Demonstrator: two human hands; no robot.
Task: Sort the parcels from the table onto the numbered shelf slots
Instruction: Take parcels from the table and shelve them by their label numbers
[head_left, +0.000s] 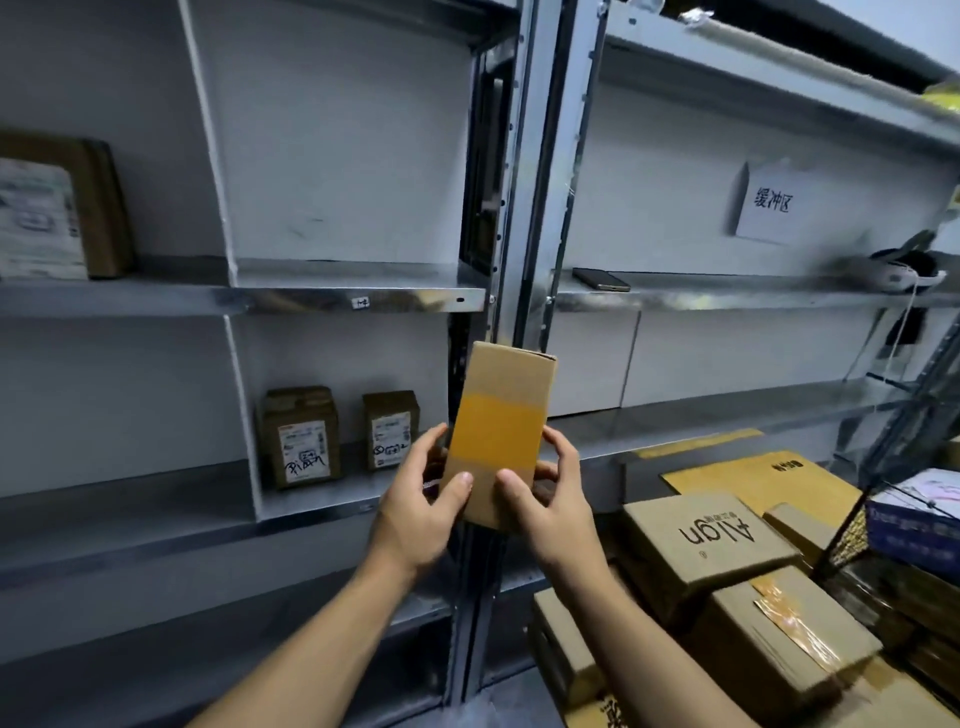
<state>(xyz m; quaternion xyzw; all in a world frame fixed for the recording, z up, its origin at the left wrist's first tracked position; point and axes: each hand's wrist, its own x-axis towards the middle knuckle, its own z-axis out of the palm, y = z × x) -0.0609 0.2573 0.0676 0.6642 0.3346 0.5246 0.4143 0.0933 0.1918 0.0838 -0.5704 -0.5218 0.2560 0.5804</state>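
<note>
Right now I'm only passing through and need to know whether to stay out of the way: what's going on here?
A person is sorting parcels onto metal shelving. The left hand and right hand together hold a small cardboard box upright in front of the shelf post, not yet placed. Two labelled parcels already stand in the shelf slot just behind it to the left. More cardboard boxes wait in a pile at the lower right. A phone lies on the right-hand shelf.

The brown labelled parcel (49, 208) on the upper shelf is blurred and cut by the left edge, the small number tag (360, 302) is unreadable, and the blue-printed white box (922, 512) runs off right.
</note>
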